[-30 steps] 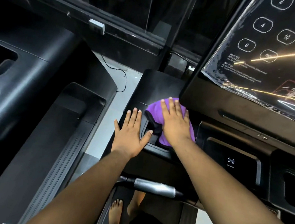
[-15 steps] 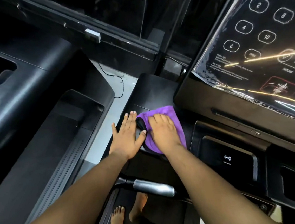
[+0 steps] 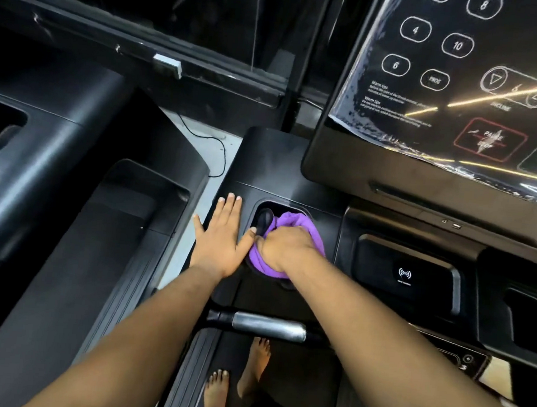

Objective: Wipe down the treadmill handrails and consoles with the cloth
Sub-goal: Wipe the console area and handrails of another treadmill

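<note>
In the left cup recess (image 3: 267, 218) of the treadmill console (image 3: 283, 172): right hand (image 3: 284, 248) closed around bunched purple cloth (image 3: 294, 226), pressing it down into the recess, apparently to reach the inner walls. Left hand (image 3: 222, 238) open and flat, fingers spread on console surface just beside the recess, thumb touching the cloth; likely bracing. Cloth soft, crumpled, roughly half hidden under the fist; no visible soiling. Silver-sleeved handrail (image 3: 267, 326) below both forearms, untouched. 1 touch panel (image 3: 465, 90) above right, film-covered.
</note>
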`<action>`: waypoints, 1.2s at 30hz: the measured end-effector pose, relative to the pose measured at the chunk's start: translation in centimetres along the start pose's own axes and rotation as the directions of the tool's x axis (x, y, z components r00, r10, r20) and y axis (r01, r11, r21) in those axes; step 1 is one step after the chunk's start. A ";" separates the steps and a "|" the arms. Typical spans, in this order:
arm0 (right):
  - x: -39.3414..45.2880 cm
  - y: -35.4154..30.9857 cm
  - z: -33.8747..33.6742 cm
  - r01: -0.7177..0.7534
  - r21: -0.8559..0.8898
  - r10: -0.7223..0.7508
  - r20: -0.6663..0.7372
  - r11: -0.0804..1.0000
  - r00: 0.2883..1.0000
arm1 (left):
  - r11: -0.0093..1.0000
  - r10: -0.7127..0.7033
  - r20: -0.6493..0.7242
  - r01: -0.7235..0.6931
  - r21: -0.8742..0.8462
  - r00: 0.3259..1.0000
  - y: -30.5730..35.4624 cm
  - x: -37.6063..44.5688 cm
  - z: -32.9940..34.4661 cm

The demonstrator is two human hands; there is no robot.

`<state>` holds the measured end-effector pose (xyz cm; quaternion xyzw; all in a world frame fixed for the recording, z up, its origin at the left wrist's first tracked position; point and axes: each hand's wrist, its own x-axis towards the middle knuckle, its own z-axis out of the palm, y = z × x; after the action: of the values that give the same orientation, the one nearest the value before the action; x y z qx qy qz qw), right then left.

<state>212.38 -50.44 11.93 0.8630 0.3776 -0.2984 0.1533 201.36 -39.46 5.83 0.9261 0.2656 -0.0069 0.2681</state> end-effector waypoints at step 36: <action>-15.2 -0.6 8.6 0.413 0.253 -0.090 -0.753 0.875 0.651 | 0.418 0.007 0.252 0.226 -0.880 0.968 7.9 -13.5 -5.7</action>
<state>200.35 -62.76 14.79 0.8589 0.4557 -0.0247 -0.2325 192.92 -48.86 16.75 0.6114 0.2568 0.0183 0.7483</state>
